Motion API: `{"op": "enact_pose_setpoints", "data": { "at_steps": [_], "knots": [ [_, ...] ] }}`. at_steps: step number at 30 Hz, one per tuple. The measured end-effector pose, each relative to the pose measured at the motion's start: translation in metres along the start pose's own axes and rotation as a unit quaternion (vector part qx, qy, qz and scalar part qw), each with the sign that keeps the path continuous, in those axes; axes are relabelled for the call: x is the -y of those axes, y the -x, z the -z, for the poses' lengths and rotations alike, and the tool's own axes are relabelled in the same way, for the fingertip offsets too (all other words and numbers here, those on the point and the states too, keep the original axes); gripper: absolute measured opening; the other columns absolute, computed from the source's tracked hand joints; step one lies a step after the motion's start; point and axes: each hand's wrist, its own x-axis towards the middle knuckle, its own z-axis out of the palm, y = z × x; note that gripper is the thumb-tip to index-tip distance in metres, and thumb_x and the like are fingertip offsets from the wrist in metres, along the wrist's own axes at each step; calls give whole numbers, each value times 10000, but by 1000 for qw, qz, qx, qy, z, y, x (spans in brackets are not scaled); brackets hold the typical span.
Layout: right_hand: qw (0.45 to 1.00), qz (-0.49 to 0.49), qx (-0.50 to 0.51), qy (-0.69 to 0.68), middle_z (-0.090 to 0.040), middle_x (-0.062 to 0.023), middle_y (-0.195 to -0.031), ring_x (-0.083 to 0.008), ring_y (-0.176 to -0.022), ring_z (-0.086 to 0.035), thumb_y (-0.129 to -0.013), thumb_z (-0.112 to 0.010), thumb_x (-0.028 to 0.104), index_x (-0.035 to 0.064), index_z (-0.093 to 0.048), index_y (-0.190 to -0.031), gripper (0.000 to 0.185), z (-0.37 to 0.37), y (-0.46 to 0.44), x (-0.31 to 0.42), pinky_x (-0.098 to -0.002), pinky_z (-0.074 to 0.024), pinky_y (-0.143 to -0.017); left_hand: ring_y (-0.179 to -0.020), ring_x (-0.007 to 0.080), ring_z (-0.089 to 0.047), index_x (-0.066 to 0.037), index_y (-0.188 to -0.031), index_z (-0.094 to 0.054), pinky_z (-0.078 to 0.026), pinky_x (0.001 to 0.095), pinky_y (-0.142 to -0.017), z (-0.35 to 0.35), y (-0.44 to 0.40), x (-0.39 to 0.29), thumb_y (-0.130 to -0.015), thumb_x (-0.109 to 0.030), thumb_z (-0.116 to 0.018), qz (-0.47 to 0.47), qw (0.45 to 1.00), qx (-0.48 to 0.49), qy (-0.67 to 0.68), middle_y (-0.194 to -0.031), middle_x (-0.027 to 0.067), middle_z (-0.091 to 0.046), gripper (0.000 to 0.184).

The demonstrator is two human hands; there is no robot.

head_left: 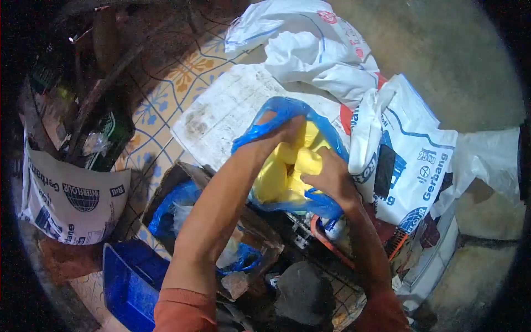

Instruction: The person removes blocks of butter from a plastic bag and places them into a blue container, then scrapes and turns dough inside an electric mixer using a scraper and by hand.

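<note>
A blue plastic bag [326, 130] lies wide open in front of me, with several smooth yellow chunks [271, 180] inside; their exact kind does not show. My right hand [333, 176] is at the bag's right side, its thumb and fingers closed around one yellow chunk [308, 161]. My left hand [285, 130] reaches into the far left part of the bag, beside the yellow chunks. The bag's rim and the chunks hide its fingers, so its grip cannot be made out.
Below the bag stands a cardboard box [177, 177] with blue plastic in it. A blue bin [130, 288] is at lower left. Printed flour sacks [412, 149] lie at right, and another sack [77, 199] at left. A stained white sheet [221, 110] covers patterned tiles [177, 83].
</note>
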Motion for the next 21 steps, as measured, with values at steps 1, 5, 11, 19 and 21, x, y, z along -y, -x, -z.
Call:
{"op": "enact_pose_setpoints", "data": {
  "at_steps": [1,5,11,19,21],
  "knots": [
    [1000,25,-13,-5,-599,-214,-1015,-396,-977,-595,-649,-817,299,-1,-558,-1061,572,-4,-2,-6,-433,-495,-832,-934,343,-645,-78,-1093,-648,-511,442,-817,1,4,1,-756,-296,-708,-2,1000,9,0,-1033,179,-678,406],
    [999,-28,31,-3,-606,-222,-1056,-397,-1029,-593,-652,-809,315,-3,-550,-1113,618,1,-2,-5,-430,-492,-867,-915,344,-648,-77,-1073,-653,-514,443,-805,10,14,4,-742,-307,-715,-8,998,55,6,-1014,181,-681,407],
    [997,-65,51,-4,-612,-251,-1115,-406,-1061,-597,-637,-792,364,-10,-533,-1162,695,1,-5,-7,-440,-485,-905,-887,345,-653,-76,-1043,-660,-519,445,-788,27,40,11,-722,-323,-726,-15,986,165,2,-987,183,-686,410],
    [989,-66,-42,-128,-633,-196,-1112,-308,-1035,-625,-703,-817,255,-16,-515,-1225,661,2,6,-8,-391,-490,-910,-970,373,-632,-59,-1317,-443,-492,458,-814,49,125,-25,-735,-258,-761,-116,989,47,81,-1084,237,-634,692],
    [982,-64,-74,-161,-612,-124,-1061,-215,-983,-595,-750,-783,177,10,-533,-1176,521,4,10,-15,-351,-481,-885,-972,418,-610,-58,-1399,-305,-485,483,-817,90,159,-70,-745,-190,-736,-35,994,104,-20,-1044,253,-619,794]
  ]
}}
